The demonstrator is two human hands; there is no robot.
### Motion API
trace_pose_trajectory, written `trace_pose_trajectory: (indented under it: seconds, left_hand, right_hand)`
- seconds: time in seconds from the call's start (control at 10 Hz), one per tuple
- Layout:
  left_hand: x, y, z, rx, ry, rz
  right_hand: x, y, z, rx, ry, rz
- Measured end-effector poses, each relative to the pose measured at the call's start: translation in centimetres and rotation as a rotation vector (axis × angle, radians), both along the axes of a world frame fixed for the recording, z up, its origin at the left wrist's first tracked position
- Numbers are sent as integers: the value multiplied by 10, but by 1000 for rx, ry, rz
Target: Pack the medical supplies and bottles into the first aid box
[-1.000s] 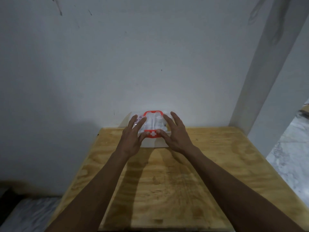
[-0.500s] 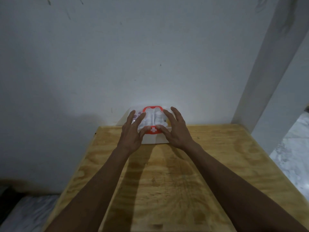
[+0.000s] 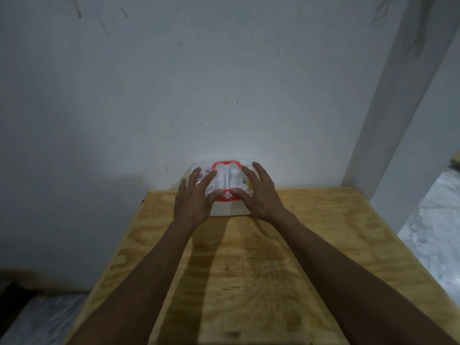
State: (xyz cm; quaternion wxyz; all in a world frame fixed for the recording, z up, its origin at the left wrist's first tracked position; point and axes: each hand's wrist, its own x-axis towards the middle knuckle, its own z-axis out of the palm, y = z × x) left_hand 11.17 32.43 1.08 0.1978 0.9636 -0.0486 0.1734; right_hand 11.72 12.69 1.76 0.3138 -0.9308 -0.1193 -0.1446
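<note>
**First aid box at bench rear edge, both hands on lid**

First aid box (image 3: 227, 195) sits at the far edge of the bench (image 3: 261, 257), close against the wall (image 3: 224, 95), which would brace it against a forward push. Its clear lid appears lowered; pale bottles and supplies show through it but cannot be told apart. The red handle (image 3: 226, 163) lies at the back and the red latch with white cross (image 3: 226, 195) faces the person.

Left hand (image 3: 193, 199) and right hand (image 3: 261, 195) rest spread and unclenched on either side of the lid, gripping nothing, thumbs meeting at the latch. In my judgement this placement steadies the lid while the thumbs press the catch home. Whether it has engaged cannot be told.

No loose supplies show on the bench, so packing appears finished.

Against the picture half a second earlier, hands and box hold nearly the same arrangement; the fingers look slightly more spread.
</note>
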Motion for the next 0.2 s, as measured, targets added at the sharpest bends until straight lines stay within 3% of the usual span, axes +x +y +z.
trace_pose_trajectory:
  seconds: [0.2]
  left_hand:
    - [-13, -11, 10, 44, -88, 93]
  right_hand:
    - [-16, 2, 4, -83, -31, -79]
